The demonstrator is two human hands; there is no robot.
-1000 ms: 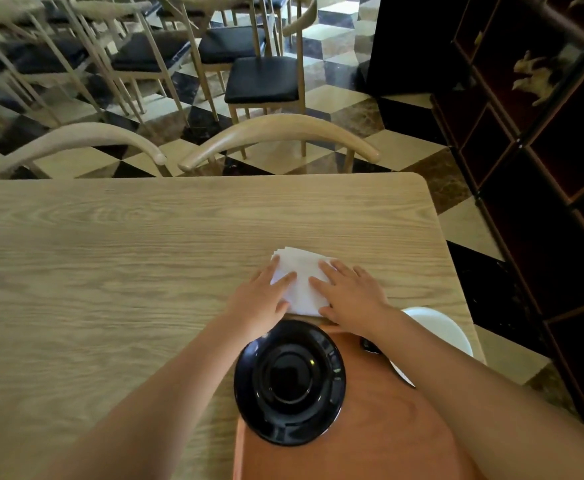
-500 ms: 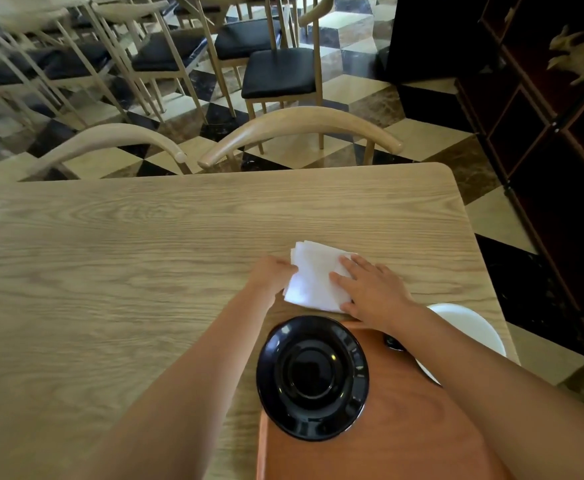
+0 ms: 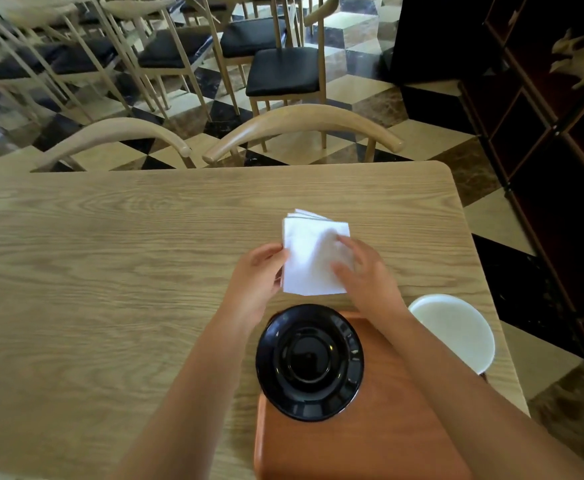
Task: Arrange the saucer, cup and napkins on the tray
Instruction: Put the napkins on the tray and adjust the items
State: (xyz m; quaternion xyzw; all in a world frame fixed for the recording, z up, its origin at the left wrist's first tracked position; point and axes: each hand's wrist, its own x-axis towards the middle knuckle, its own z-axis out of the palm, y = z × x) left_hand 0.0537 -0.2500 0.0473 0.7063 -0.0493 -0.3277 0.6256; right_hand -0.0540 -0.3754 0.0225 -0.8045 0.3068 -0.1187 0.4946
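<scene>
A stack of white napkins (image 3: 313,251) is raised off the wooden table (image 3: 110,271), just beyond the tray. My left hand (image 3: 257,278) grips the stack's left edge. My right hand (image 3: 363,275) rests on its right side with fingers spread over the top sheet. A black saucer (image 3: 309,362) sits on the far left corner of the brown tray (image 3: 359,441), overhanging its edge. A cup is not in sight; my right forearm hides part of the tray.
A round white stool seat (image 3: 456,327) stands off the table's right edge. Two curved wooden chair backs (image 3: 301,123) line the far side of the table. A dark cabinet (image 3: 560,168) rises at the right.
The napkins lay flat under both palms; my left hand took hold of the left edge and the stack has come up off the table. The camera view has shifted.
</scene>
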